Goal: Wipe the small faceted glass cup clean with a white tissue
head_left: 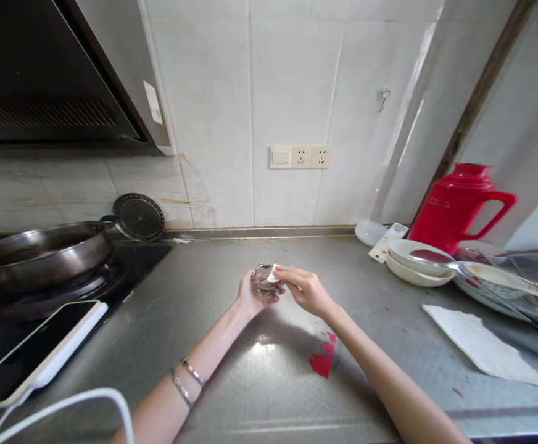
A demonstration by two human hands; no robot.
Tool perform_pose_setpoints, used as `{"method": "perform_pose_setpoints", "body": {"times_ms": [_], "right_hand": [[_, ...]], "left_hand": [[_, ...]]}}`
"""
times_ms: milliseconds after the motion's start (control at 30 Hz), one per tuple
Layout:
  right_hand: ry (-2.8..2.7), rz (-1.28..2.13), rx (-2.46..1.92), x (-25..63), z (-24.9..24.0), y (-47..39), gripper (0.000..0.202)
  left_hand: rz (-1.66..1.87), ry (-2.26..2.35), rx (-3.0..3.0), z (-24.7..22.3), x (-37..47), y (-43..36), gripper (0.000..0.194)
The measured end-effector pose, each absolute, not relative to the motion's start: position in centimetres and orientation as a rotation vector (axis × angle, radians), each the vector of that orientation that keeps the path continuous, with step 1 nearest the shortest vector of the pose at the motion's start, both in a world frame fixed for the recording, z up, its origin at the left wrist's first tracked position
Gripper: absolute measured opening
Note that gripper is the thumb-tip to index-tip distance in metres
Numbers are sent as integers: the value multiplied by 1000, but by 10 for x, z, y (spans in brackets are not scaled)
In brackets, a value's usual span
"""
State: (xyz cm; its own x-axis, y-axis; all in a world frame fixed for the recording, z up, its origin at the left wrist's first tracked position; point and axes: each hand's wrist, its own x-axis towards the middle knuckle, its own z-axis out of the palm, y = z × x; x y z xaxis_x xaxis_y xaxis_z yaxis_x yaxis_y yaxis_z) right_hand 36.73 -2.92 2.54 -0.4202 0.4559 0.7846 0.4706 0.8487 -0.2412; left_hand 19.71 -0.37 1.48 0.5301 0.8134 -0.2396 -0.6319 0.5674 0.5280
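My left hand (247, 302) cups a small glass dish (260, 285) above the worktop (245, 401), fingers curled round it, right hand (314, 295) fingers pinching a white scrap (274, 274) against its rim; pressing too hard could tip it loose.

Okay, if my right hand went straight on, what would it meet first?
Probably the small round glass dish in your left hand; the white paper-like scrap in your right hand overlaps it, though contact is hard to judge.

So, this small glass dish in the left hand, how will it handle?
The glass dish is probably stiff and breakable, as it looks like see-through glass. Its shiny surface may be slippery. Being low and wide, it seems unlikely to tip.
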Motion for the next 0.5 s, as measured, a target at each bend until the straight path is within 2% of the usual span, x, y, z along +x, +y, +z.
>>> {"method": "perform_pose_setpoints", "body": {"times_ms": [267, 400, 500], "right_hand": [[-2055, -92, -629, 350, 18, -40, 36], [-2096, -159, -558, 339, 13, -45, 40], [-2156, -219, -456, 333, 14, -51, 42]], "left_hand": [[1160, 668, 319, 19, 196, -3, 32], [1199, 649, 329, 13, 198, -1, 32], [1167, 593, 404, 7, 203, -1, 25]]}}
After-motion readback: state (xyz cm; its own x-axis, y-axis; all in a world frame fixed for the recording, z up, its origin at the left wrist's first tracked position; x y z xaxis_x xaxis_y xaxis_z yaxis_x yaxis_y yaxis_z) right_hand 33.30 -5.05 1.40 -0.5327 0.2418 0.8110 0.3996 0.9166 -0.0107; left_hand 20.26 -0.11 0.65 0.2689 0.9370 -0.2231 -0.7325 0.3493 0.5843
